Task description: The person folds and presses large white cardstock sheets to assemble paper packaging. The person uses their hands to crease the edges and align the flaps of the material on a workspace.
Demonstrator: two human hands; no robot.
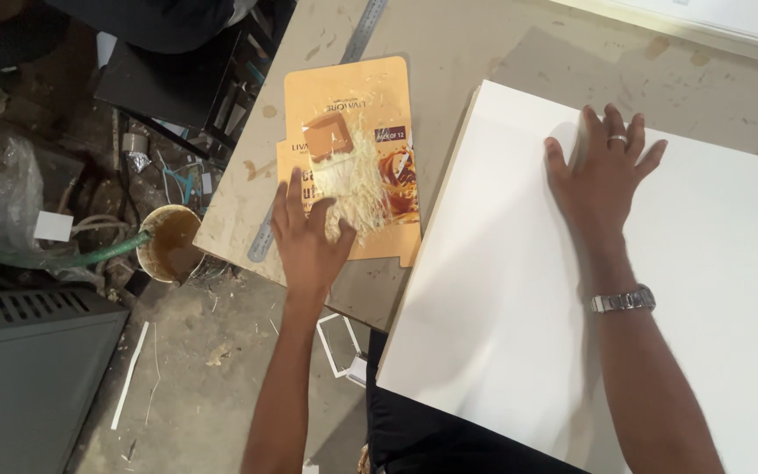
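Here, my left hand flat, fingers spread, pressing pale glue smear on flattened orange carton, carton's long axis running away from me. My right hand open, palm down on white board, just right of carton. Both on surface.

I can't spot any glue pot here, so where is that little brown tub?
In the head view the brown tub sits on the floor at left, just off the table's corner, left of the left hand and the flattened orange carton.

Flattened carton on table, left of board; left hand on carton, right hand on board; bucket below table's left edge.
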